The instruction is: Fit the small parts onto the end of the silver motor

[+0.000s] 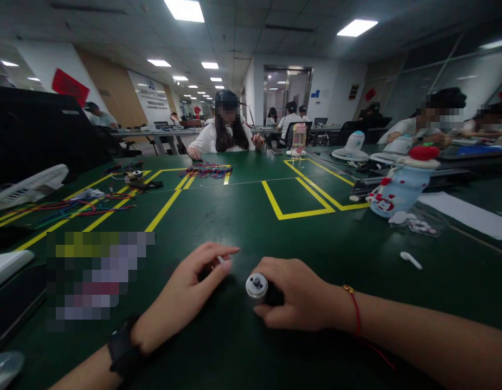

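The worktop [243,216] is dark green, marked with bright yellow lines [300,211] in rectangles at twelve o'clock. The small motor [257,286] in the right hand [300,298] is silver with a dark body. A red cord bracelet [354,309] circles that wrist; a black watch band [123,349] circles the left. At two o'clock stands a pale blue bottle [401,189] with a red cap and red-and-white trim. At ten o'clock lie red, blue and green wires [72,208].

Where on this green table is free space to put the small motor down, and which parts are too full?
Bare mat lies just beyond both hands, between the left hand, the right hand holding the small motor, and the yellow tape rectangle; inside that rectangle too. Crowded: the coloured wires at far left, and the right side around the snowman-shaped bottle and white earbud.
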### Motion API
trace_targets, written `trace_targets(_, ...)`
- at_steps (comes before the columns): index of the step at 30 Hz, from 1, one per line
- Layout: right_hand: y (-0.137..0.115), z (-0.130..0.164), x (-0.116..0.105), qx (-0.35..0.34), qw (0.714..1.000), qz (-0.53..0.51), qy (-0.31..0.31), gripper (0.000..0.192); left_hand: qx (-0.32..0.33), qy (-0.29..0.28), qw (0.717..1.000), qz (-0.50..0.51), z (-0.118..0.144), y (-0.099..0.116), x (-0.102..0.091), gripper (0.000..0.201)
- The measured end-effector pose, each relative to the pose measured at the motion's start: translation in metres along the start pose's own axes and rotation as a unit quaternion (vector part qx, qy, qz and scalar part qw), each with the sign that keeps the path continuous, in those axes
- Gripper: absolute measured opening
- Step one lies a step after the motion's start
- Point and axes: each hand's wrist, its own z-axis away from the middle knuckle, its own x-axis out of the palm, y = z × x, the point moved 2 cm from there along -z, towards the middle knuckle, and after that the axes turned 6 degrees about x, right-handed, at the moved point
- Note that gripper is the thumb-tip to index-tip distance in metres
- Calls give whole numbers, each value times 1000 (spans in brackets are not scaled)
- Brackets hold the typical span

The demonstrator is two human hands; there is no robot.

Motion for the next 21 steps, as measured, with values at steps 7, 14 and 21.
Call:
trace_targets(7,1,-4,3,6,1000,-18,-14,30,-49,-10,998,-35,-9,-32,-14,24)
trace_targets(14,1,-4,3,10,1000,-14,-13,29,38,-29,998,-47,-3,-10,-5,19)
trace_targets(21,2,-4,6,0,1000,13,-1,23,92,-31,995,-15,2,25,15,18)
